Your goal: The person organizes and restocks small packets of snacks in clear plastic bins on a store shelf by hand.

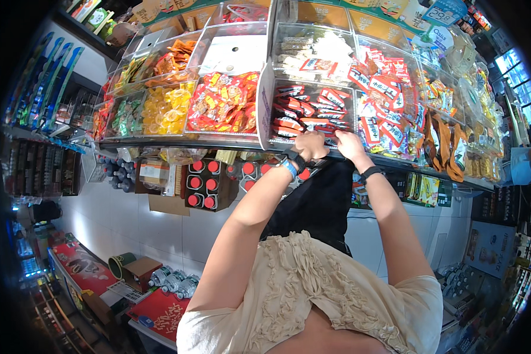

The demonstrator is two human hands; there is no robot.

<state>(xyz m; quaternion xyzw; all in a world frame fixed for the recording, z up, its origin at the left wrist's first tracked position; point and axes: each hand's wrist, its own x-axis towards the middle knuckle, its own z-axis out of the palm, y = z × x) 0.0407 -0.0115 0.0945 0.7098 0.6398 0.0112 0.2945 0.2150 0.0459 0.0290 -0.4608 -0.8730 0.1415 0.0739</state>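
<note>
Before me is a clear plastic compartment [310, 83] holding rows of small red, white and black snack packets [287, 122]. My left hand [310, 147] is bent over its front edge, knuckles up, with the fingertips hidden. Beside it, my right hand [348, 144] reaches to the same front edge, its fingers against the nearest packets. Whether either hand grips a packet cannot be made out. To the right lies a compartment heaped with red and white snack packets [382, 95]. A white upright divider [264, 106] stands left of my left hand.
Left of the divider are bins of red snack packets [223, 101] and yellow jelly cups [166, 110]. Brown packets [444, 141] hang over the display's right front edge. Under it stand red-capped bottles [203, 183] in a carton. Bottled water [175, 281] sits on a red-topped surface behind me.
</note>
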